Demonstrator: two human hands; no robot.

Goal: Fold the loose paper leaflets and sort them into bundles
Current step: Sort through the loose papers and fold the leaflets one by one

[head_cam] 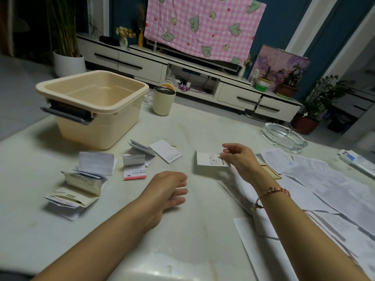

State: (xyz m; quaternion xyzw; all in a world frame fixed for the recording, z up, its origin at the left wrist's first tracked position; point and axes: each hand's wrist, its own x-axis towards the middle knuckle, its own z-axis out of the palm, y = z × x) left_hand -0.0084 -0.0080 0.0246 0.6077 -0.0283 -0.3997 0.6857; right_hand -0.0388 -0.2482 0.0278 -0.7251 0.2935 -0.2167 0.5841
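Right grip (237, 159) pinches a folded leaflet (208, 161) by its right edge over the counter (182, 230); left grip (168, 189), apart, hangs relaxed, empty.

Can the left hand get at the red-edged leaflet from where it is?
Probably yes: the left hand is open and empty, and the red-edged leaflet lies just beyond it, nothing between.

Pale colours, whitish surface (192, 230).
Beige tub (97, 130) with grey handle (67, 114); white leaflets (96, 163), one leaflet (135, 175) edged red; pink gingham cloth (203, 27) with green bears; red braided bracelet (274, 192).
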